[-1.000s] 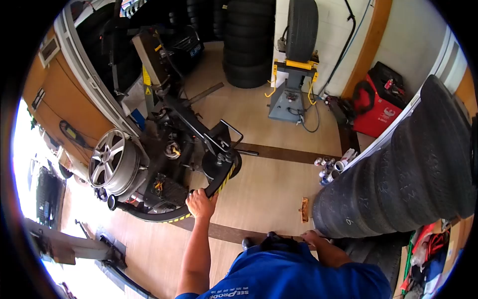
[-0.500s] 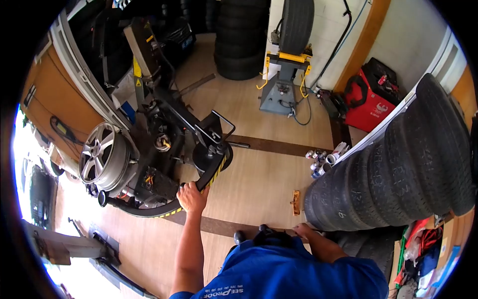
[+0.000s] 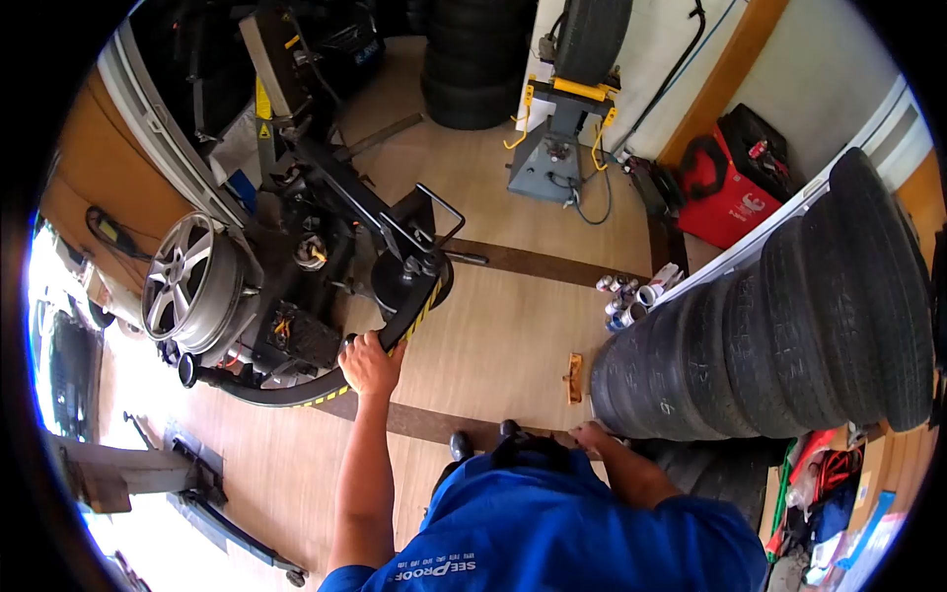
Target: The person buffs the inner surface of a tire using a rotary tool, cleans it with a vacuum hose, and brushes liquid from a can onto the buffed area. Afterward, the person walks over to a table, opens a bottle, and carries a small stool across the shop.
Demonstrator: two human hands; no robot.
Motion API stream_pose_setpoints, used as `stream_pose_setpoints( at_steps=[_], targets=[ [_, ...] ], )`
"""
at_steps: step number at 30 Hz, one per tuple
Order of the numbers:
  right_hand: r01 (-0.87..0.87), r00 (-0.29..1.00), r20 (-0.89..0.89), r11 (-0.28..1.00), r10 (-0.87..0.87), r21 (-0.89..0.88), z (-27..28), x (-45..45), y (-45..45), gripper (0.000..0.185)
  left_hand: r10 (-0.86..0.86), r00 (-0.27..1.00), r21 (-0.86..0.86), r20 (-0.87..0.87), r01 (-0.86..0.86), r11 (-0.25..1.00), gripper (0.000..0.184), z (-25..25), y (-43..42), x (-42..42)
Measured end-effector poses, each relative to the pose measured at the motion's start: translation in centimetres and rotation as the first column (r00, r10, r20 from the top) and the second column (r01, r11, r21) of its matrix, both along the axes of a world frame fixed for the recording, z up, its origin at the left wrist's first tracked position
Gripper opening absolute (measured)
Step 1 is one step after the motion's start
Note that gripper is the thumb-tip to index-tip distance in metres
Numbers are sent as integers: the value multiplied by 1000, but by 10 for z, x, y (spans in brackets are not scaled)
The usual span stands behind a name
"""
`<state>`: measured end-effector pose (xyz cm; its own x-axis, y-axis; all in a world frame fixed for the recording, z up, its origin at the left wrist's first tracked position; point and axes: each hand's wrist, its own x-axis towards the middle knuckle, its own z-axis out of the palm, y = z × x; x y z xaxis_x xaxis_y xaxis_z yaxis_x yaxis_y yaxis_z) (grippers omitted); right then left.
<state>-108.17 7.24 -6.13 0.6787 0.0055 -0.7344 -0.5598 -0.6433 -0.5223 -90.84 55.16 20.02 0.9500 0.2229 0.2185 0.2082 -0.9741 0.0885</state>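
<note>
My left hand [image 3: 371, 365] is wrapped around a curved black arm [image 3: 296, 395] with yellow-and-black striping, part of a tyre-changing machine. A black disc [image 3: 434, 291] and a bent metal handle [image 3: 441, 212] sit near the upper end of that arm; a black roller [image 3: 187, 370] caps the other end. Left of the machine's body, a silver alloy wheel rim [image 3: 182, 281] stands on its edge without a tyre. My right hand [image 3: 592, 437] hangs low by my waist, close to the bottom of a leaning tyre stack [image 3: 730, 345]. Its fingers are too small and partly hidden to read.
A grey wheel balancer [image 3: 552, 163] with yellow hooks carries a tyre at the back. Beside the wall is a red machine [image 3: 735, 202]. Several cans [image 3: 626, 306] and a small wooden-looking block [image 3: 574, 378] are on the floor. A metal lift leg [image 3: 128, 469] stands lower left.
The whole scene has shifted slightly up and left as my head moved. My left hand keeps its hold on the curved arm; my right hand stays by my waist.
</note>
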Motion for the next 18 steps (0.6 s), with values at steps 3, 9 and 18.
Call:
stream_pose_setpoints(
  at_steps=[3, 9, 18],
  targets=[
    [175, 979, -110, 984, -170, 32, 14, -1, 8, 31, -21, 1000, 2, 9, 21, 1000, 46, -1, 1, 0],
    [-12, 996, -86, 997, 5, -77, -18, -4, -5, 37, -61, 993, 34, 103, 58, 998, 45, -2, -1, -1],
    [454, 819, -480, 867, -315, 205, 43, -23, 36, 78, -265, 814, -102, 517, 366, 925, 34, -25, -8, -5]
  ],
)
